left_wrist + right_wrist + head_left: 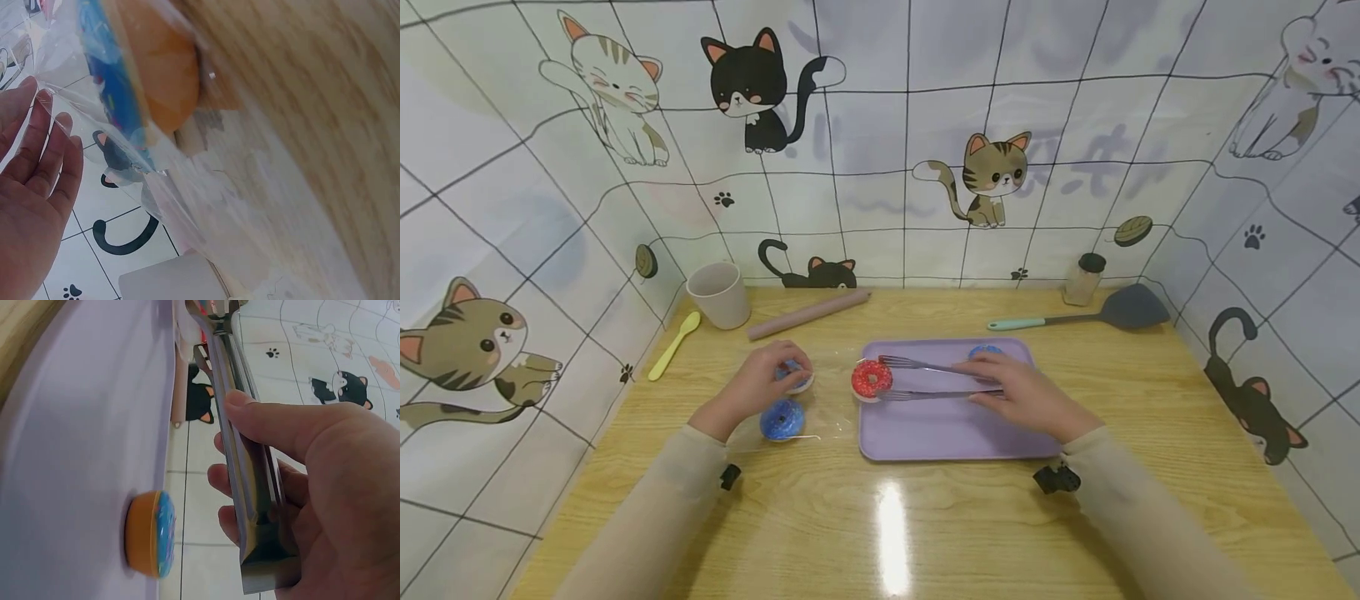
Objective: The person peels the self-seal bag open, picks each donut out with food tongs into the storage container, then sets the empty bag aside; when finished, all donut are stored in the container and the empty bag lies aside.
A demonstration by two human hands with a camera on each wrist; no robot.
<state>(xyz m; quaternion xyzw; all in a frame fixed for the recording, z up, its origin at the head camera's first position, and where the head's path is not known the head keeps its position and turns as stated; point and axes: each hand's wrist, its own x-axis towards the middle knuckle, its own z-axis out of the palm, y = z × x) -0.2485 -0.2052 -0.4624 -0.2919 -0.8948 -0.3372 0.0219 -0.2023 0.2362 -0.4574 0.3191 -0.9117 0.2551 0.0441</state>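
The left hand (772,371) pinches a clear, crinkled plastic bag (237,187) between thumb and fingertips, while the right hand (1028,396) curls round long, silver metal tongs (253,478).

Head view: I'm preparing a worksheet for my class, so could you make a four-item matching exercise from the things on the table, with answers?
Things:
1. Tongs
2. Tray
3. Spoon
4. Jar

Descriptions:
A. Yellow, beside the cup
B. Topped with a black lid
C. Held in the right hand
D. Purple

Pairs: 1-C, 2-D, 3-A, 4-B.
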